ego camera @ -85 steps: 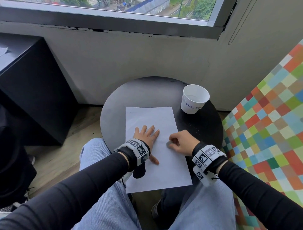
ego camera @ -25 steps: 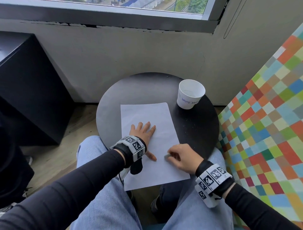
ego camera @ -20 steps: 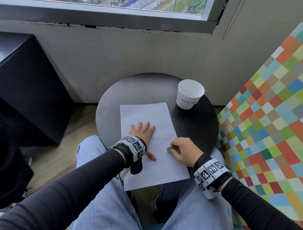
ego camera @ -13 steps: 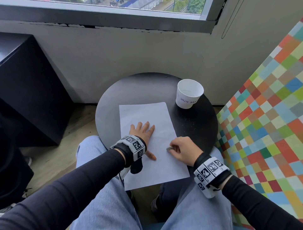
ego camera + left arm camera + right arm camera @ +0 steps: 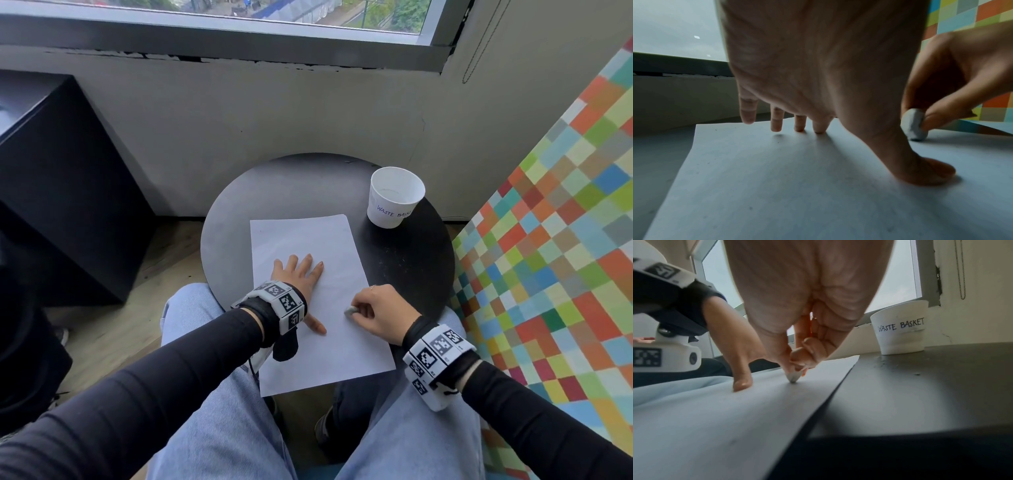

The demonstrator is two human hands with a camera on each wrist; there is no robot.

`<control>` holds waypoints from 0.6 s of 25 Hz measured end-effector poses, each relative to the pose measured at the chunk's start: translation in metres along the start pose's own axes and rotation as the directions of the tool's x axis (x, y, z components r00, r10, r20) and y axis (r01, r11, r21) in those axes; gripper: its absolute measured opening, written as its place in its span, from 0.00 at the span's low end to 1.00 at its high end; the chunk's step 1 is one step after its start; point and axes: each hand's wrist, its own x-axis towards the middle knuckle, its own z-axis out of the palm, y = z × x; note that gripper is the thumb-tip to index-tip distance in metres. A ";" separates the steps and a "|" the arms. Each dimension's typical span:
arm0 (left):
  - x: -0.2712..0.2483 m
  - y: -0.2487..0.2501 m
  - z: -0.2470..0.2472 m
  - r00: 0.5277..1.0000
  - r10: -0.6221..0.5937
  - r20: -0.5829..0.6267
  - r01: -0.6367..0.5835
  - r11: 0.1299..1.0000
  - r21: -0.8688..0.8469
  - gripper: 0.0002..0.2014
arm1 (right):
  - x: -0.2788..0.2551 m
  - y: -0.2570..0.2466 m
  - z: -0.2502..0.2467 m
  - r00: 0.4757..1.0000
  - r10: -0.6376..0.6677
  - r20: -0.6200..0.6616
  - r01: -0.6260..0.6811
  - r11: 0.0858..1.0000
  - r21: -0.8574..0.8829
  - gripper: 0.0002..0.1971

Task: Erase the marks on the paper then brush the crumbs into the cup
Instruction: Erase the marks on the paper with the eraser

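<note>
A white sheet of paper (image 5: 308, 246) lies on a round black table (image 5: 274, 188), its near end hanging over my lap. My left hand (image 5: 298, 274) lies flat on the sheet with fingers spread, holding it down. My right hand (image 5: 373, 313) pinches a small grey eraser (image 5: 350, 311) and presses it on the paper near the right edge. The left wrist view shows the eraser (image 5: 913, 125) touching the paper (image 5: 777, 186); the right wrist view shows the eraser (image 5: 793, 375) between thumb and fingers. A white paper cup (image 5: 394, 197) marked WASTE BASKET (image 5: 900, 327) stands upright at the table's back right.
Small crumbs (image 5: 397, 260) speckle the dark table right of the paper. A colourful checkered panel (image 5: 548, 257) rises close on the right. A black cabinet (image 5: 51, 188) stands to the left, and a wall with a window sill lies behind the table.
My right hand with the eraser has rubbed back and forth over the lower right part of the paper, now slightly lower than half a second ago. The left hand has stayed put.
</note>
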 end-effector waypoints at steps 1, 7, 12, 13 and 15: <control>0.000 0.000 0.000 1.000 -0.001 0.002 0.001 1.000 0.002 0.69 | 0.001 -0.001 0.000 1.000 -0.010 0.018 0.010 1.000 -0.007 0.08; 0.001 -0.012 -0.001 0.999 0.031 -0.014 -0.031 0.999 -0.032 0.61 | 0.004 0.001 -0.005 0.995 0.001 0.103 0.005 0.998 -0.058 0.11; -0.003 -0.057 0.001 1.000 0.023 0.022 -0.020 0.996 -0.091 0.56 | 0.005 0.022 -0.017 0.993 0.110 0.037 -0.109 0.994 -0.023 0.11; -0.003 -0.062 0.003 1.000 0.015 0.021 -0.013 0.996 -0.089 0.56 | 0.004 0.024 -0.018 0.992 0.119 0.044 -0.118 0.993 -0.012 0.11; -0.003 -0.066 0.007 1.000 0.010 0.012 -0.009 0.996 -0.093 0.57 | 0.002 0.026 -0.018 0.990 0.137 0.038 -0.137 0.991 -0.009 0.10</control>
